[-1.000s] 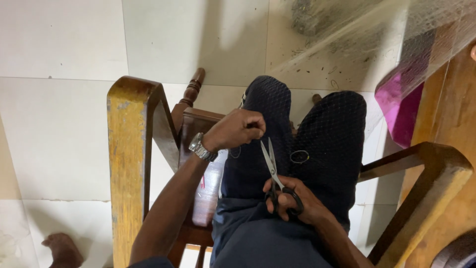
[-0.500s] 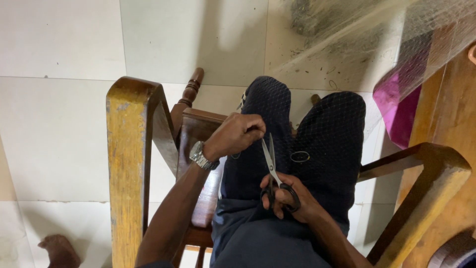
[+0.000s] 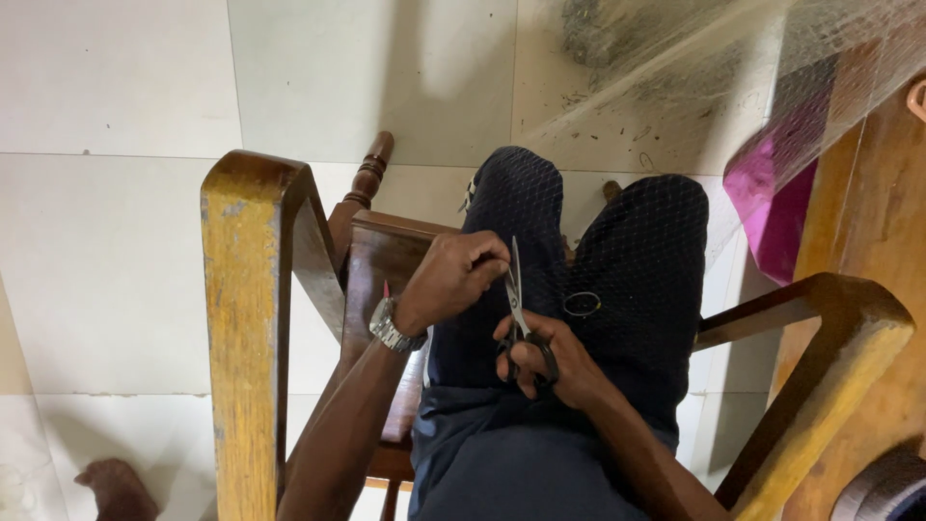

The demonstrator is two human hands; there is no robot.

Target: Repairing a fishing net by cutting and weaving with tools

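Observation:
I sit in a wooden armchair with a fine see-through net (image 3: 656,125) draped over my dark-trousered knees. My right hand (image 3: 550,362) grips the black handles of a pair of scissors (image 3: 516,294), blades pointing up over my lap. My left hand (image 3: 453,280), with a metal watch on the wrist, is closed in a pinch right beside the blade tips, apparently holding a bit of the net or a thread; what it pinches is too fine to make out. A small dark ring (image 3: 582,304) lies on my right thigh.
The chair's yellow-brown left armrest (image 3: 246,318) and right armrest (image 3: 820,386) flank my legs. A magenta object (image 3: 772,207) sits under the net at the right, next to wooden furniture (image 3: 887,222). White tiled floor (image 3: 116,241) lies beyond. A foot (image 3: 116,487) shows at bottom left.
The scissors and both hands stay nearly in place over my lap; my left hand has shifted slightly toward the blades. The camera view has barely moved.

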